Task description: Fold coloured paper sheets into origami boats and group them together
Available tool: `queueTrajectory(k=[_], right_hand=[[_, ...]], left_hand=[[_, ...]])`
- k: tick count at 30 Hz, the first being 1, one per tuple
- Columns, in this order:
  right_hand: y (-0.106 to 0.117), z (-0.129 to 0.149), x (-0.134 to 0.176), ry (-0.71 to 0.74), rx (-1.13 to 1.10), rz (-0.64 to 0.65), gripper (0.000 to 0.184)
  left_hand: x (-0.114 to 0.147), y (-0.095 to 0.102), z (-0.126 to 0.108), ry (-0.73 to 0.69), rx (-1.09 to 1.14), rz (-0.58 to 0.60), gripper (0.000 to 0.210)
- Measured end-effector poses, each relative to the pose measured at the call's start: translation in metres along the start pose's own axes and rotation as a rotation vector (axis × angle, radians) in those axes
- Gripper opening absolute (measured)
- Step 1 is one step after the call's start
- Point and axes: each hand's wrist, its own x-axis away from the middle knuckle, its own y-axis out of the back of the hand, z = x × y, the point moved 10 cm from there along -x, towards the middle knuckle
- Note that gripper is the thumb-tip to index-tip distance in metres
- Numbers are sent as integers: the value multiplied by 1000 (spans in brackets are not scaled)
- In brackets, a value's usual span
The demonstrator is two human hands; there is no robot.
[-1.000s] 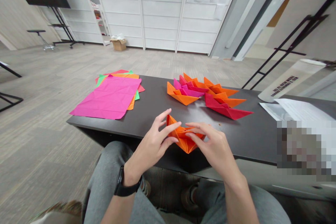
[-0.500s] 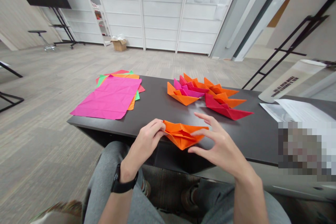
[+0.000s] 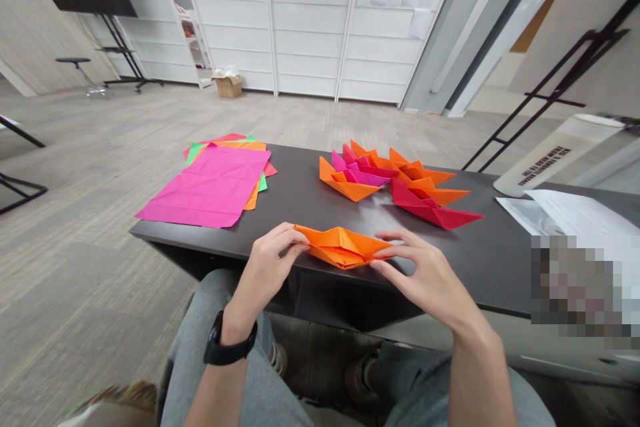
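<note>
An orange paper boat [image 3: 343, 248] is stretched between my two hands at the front edge of the dark table [image 3: 295, 187]. My left hand [image 3: 273, 257] pinches its left tip between thumb and fingers. At the other end, my right hand [image 3: 415, 259] grips the right tip, thumb below and fingers above. The boat's middle is spread, showing its inner folds. Beyond it stand several folded paper boats in orange, pink and red, among them a red boat [image 3: 433, 205] and an orange boat [image 3: 350, 183].
A stack of coloured sheets, topped by a pink sheet [image 3: 210, 187], lies at the table's left end. To the right are a white cylinder [image 3: 540, 157] with dark lettering and white papers [image 3: 575, 213]. A cardboard box [image 3: 229, 85] sits on the floor by the cabinets.
My right hand has closed on the boat's right tip. The left hand has shifted slightly left, and the boat is now pulled wider and flatter.
</note>
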Motion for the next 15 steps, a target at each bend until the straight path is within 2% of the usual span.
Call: queueTrajectory(k=[3, 6, 10, 15], right_hand=[[8, 33, 3, 170, 114, -74, 19], [-3, 65, 4, 296, 129, -42, 26], [-21, 71, 0, 233, 122, 28, 19], [-13, 47, -4, 63, 146, -78, 18]], left_hand=[[-1, -7, -11, -38, -11, 54, 17], [0, -14, -19, -72, -1, 103, 18], [4, -23, -22, -108, -1, 181, 20], [7, -22, -27, -138, -14, 215, 25]])
